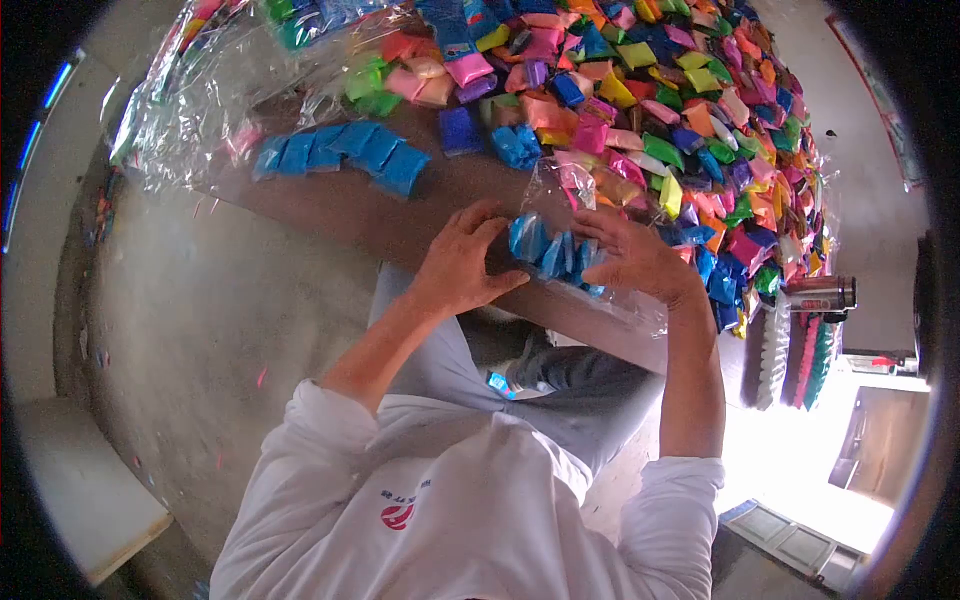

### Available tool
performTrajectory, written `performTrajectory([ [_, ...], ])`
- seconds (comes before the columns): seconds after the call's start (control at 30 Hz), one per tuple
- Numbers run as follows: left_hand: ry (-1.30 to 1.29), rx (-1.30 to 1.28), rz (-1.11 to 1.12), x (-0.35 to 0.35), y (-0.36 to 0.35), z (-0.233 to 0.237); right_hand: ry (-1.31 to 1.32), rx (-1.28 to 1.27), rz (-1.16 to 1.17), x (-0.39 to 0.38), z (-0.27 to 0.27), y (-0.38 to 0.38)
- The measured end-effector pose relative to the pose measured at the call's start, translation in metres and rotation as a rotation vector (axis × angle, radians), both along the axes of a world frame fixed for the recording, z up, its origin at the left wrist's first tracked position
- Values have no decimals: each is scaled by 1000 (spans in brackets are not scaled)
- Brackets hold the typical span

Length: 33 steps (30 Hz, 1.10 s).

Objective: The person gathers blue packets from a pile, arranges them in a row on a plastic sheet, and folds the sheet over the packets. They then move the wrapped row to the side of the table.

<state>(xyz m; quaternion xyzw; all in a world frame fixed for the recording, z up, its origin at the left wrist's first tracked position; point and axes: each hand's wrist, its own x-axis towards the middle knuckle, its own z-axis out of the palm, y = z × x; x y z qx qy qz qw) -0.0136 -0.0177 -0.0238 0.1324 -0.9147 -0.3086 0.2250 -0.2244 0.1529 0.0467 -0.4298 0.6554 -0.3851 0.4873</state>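
Observation:
A clear plastic bag with several small blue packets inside lies at the table's near edge, between my hands. My right hand grips its right side, fingers and thumb closed around the packets. On the other side, my left hand is open, thumb and fingers spread in a curve beside the packets. A row of flat blue packets lies on the brown table beyond my left hand. Further in is a single dark blue packet, with a blue clump to its right.
A large heap of multicoloured packets covers the far and right parts of the table. Crumpled clear plastic spreads at the far left. A metal flask is at the right edge, near stacked white ridged pieces.

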Motion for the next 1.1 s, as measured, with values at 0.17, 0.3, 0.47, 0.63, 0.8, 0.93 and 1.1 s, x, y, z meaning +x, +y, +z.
performTrajectory([
  [0.17,2,-32,23,-2,4,-2,105,19,10,0,-9,0],
  [0.3,-19,-57,33,-4,5,-3,84,15,77,-3,-20,2],
  [0.47,-22,-23,28,-3,5,-2,247,38,112,5,-6,1],
  [0.63,-22,-70,27,-3,5,0,458,48,81,19,-3,5],
  [0.8,-23,-104,73,-6,11,1,434,21,-1,24,-10,8],
  [0.93,-9,-136,100,-7,13,-1,472,-8,10,25,-12,9],
  [1.1,-69,-134,86,-6,13,0,304,15,16,25,-3,10],
])
